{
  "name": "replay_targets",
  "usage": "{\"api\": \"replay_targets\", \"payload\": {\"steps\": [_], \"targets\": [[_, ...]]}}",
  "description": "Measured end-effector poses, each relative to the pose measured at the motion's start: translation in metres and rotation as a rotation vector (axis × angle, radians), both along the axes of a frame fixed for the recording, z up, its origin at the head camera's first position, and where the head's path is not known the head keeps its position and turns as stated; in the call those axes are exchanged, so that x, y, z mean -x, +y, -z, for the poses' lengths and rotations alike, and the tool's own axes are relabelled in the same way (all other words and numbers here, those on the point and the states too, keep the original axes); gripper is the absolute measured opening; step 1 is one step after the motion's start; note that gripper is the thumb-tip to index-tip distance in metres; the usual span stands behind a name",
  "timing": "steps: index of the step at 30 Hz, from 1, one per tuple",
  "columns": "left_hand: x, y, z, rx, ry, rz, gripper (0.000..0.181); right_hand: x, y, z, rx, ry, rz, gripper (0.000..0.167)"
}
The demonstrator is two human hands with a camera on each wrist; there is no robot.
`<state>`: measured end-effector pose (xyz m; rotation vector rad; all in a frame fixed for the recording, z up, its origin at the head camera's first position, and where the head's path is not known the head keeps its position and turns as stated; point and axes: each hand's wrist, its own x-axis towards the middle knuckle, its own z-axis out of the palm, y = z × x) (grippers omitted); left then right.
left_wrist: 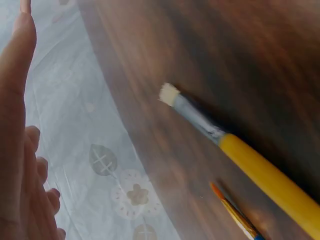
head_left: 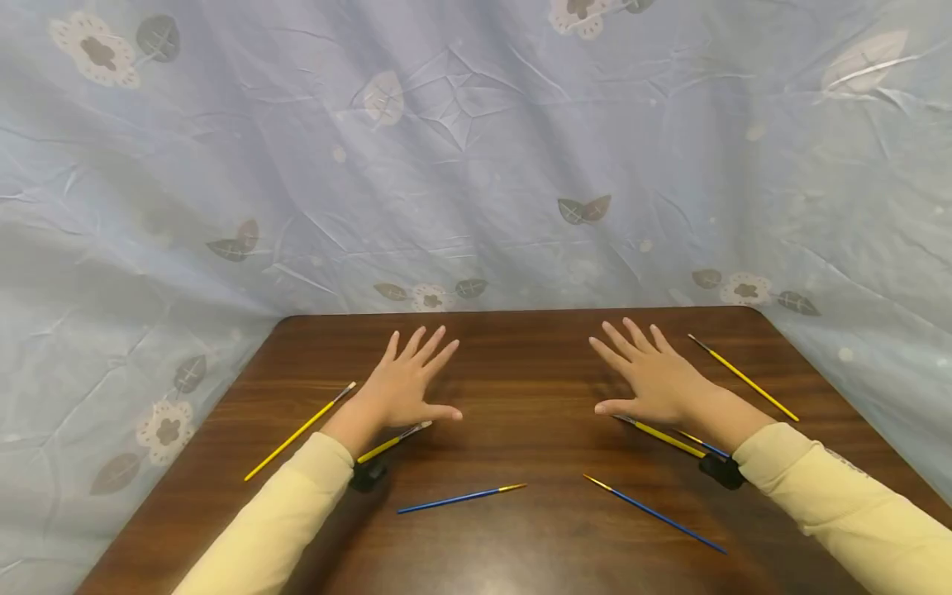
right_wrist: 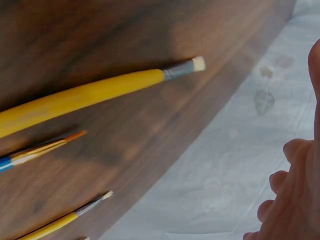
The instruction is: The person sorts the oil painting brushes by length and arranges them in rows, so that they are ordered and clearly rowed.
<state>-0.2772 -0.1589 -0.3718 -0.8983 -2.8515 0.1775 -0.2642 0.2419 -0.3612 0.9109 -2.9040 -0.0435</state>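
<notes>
My left hand [head_left: 402,384] hovers over the left of the table with fingers spread, holding nothing. Below its wrist lies a flat yellow paintbrush [head_left: 381,449], seen large as a yellow-handled brush [left_wrist: 270,177] in the left wrist view. My right hand [head_left: 658,384], fingers also spread and holding nothing, is above the right side. Beneath it lie another yellow paintbrush [head_left: 665,438] and a thin blue paintbrush [head_left: 699,442], both partly hidden by hand and wrist. In the right wrist view, a pale-bristled yellow brush [right_wrist: 90,96] lies beside a blue brush [right_wrist: 37,151].
On the brown wooden table [head_left: 513,388], one yellow brush [head_left: 301,430] lies at far left and another yellow brush [head_left: 744,378] at far right. Two blue brushes, one left [head_left: 461,500] and one right [head_left: 654,514], lie nearer the front. A patterned cloth [head_left: 476,165] hangs behind and around.
</notes>
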Motion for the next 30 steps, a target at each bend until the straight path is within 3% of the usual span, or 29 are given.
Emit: {"api": "replay_targets", "payload": {"steps": [8,18,26,30], "targets": [[-0.008,-0.01,0.005,-0.081,-0.066,0.133,0.102,-0.012,0.011,0.008,0.048,-0.01,-0.085,0.095],[-0.021,-0.019,0.018,-0.254,-0.182,0.267,0.1,-0.03,0.026,0.021,0.276,-0.065,-0.169,0.094],[-0.039,-0.015,0.025,-0.513,-0.38,0.322,0.098,-0.053,0.032,0.034,0.455,-0.024,-0.221,0.086],[-0.044,-0.009,0.03,-0.658,-0.487,0.358,0.091,-0.062,0.032,0.041,0.567,-0.054,-0.243,0.077]]}}
